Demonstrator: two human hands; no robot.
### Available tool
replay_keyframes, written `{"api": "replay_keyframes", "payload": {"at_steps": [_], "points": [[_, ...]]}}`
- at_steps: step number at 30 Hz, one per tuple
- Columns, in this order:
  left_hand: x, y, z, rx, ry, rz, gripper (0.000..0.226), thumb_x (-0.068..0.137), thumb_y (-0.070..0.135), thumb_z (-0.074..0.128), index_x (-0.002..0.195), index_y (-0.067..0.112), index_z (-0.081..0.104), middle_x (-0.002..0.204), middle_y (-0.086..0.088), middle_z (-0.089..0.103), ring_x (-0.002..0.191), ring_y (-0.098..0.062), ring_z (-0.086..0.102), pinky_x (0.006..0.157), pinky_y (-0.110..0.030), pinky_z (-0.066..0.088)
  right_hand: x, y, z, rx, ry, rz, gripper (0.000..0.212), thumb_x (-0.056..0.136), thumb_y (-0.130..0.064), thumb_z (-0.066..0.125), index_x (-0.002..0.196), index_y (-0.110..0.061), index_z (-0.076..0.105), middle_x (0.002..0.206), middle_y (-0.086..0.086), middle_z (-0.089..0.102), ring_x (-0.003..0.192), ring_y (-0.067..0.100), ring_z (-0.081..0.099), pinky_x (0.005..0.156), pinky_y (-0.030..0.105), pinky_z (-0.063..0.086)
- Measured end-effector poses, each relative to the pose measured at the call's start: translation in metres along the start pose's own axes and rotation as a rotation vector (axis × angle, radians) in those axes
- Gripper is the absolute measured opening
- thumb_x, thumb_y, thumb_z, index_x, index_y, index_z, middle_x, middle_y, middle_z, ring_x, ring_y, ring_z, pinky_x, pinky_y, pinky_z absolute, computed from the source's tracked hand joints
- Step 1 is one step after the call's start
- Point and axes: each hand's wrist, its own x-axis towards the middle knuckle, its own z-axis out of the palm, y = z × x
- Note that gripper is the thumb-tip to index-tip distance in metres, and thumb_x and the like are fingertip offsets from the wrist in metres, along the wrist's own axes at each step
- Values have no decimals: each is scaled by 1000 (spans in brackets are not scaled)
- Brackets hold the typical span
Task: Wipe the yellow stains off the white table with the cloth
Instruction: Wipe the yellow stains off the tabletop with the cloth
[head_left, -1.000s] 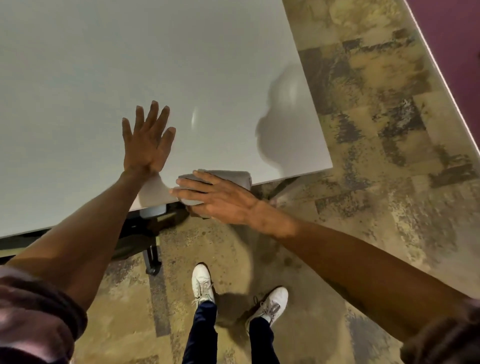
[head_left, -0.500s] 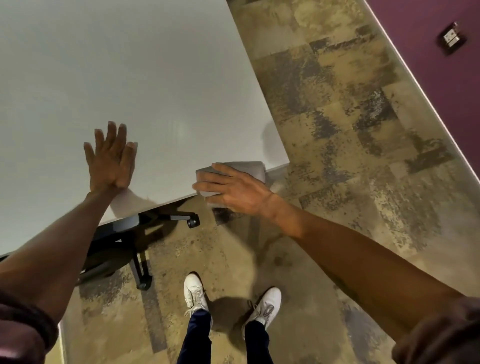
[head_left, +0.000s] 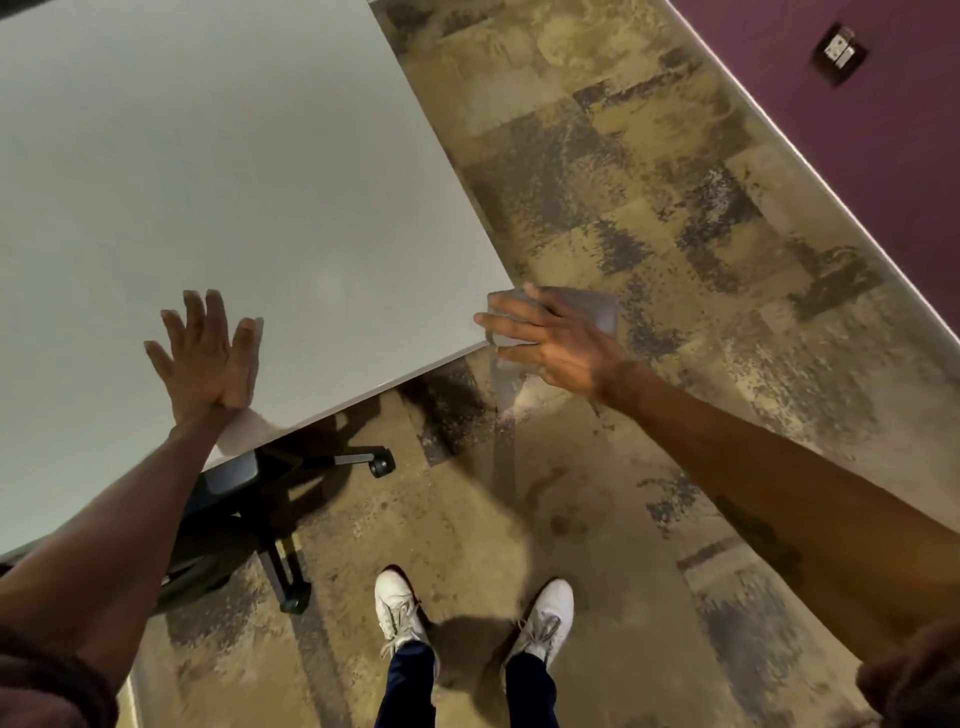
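Note:
The white table (head_left: 218, 171) fills the upper left; no yellow stain shows on its visible top. My left hand (head_left: 208, 353) lies flat on the table near its front edge, fingers spread, holding nothing. My right hand (head_left: 550, 338) presses on a folded grey cloth (head_left: 592, 309) at the table's near right corner. Most of the cloth hangs past the corner over the floor, and my fingers cover its left part.
A black office chair base with castors (head_left: 291, 488) stands under the table's front edge. Mottled tan carpet (head_left: 649, 208) spreads to the right. A purple wall (head_left: 857, 135) with a socket plate (head_left: 841, 49) runs along the upper right. My white shoes (head_left: 400, 608) stand below.
My right hand has slid the cloth rightwards along the front edge to the table's corner and partly off it. The view has swung right; my left hand stays flat on the table.

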Motion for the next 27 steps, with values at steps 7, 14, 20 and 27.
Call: {"api": "replay_keyframes", "payload": {"at_steps": [7, 14, 20, 27], "points": [[-3, 1, -2, -37, -8, 24, 75, 103, 69, 18, 164, 25, 10, 174, 0, 6, 161, -31, 1, 122, -65, -1, -25, 5, -2, 113, 82, 274, 39, 77, -10, 77, 113, -25, 73, 153, 13, 42, 145, 35, 32, 114, 59, 24], [-4, 3, -8, -70, -28, 10, 78, 101, 73, 10, 164, 27, 15, 174, 2, 7, 162, -28, 0, 124, -63, -4, -24, 14, -36, 1421, 631, 1283, 35, 86, -3, 56, 111, -20, 73, 87, -7, 78, 75, 5, 72, 65, 18, 57], [0, 2, -6, -66, 13, 6, 76, 101, 72, 12, 162, 27, 19, 172, 4, 13, 161, -28, 7, 123, -64, 5, -5, 38, -57, 2028, 504, 1383, 56, 98, -7, 33, 50, -20, 59, 39, -3, 44, 33, 11, 41, 36, 15, 39], [0, 4, -6, -60, 27, 1, 72, 103, 69, 15, 161, 27, 24, 171, 4, 17, 161, -28, 10, 123, -65, 9, 22, 38, -71, 2073, 341, 1459, 23, 88, 1, 62, 66, 1, 68, 55, 10, 68, 31, 15, 58, 29, 20, 45]]}}
